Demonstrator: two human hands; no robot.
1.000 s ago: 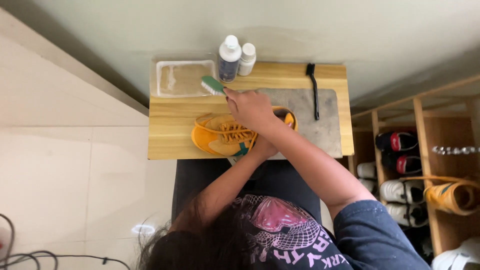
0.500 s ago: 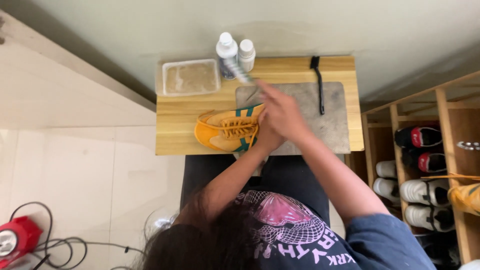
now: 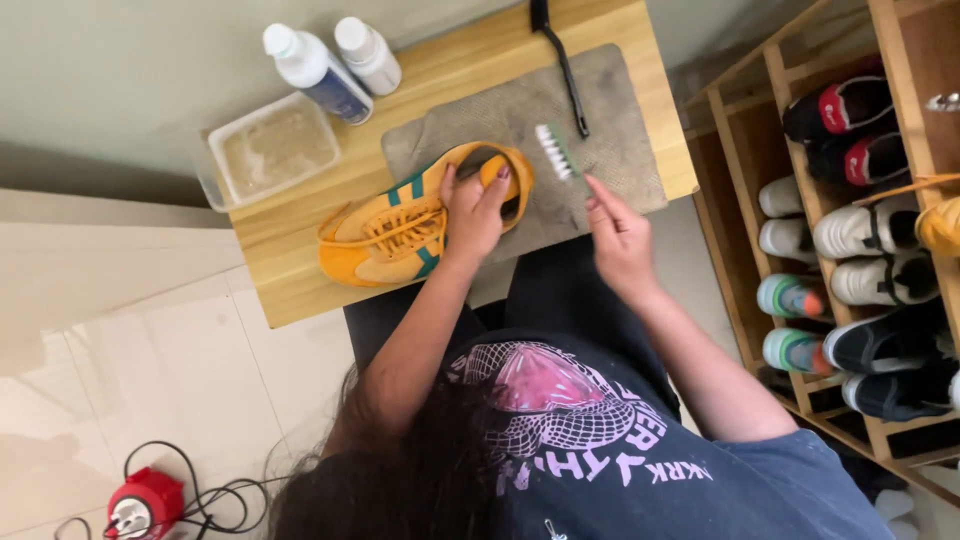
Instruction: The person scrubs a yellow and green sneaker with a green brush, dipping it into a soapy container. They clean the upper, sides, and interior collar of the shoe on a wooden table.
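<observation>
My left hand (image 3: 472,212) grips the orange sneaker (image 3: 420,215) at its heel on the bench (image 3: 300,235); my right hand (image 3: 620,235) pinches the green brush (image 3: 556,150), apparently mid-scrub, cleaning unfinished.

We reach both arms forward from our body, bare from the short sleeves down. Our left hand (image 3: 472,210) stretches ahead on a nearly straight arm, palm down, fingers curled and closed in a grip, thumb tucked on the near side. Our right hand (image 3: 620,235) sits a little nearer to us and off to the right, elbow bent outward, wrist raised, fingers pinched together and pointing up and away. The two hands stay apart, not touching.
</observation>
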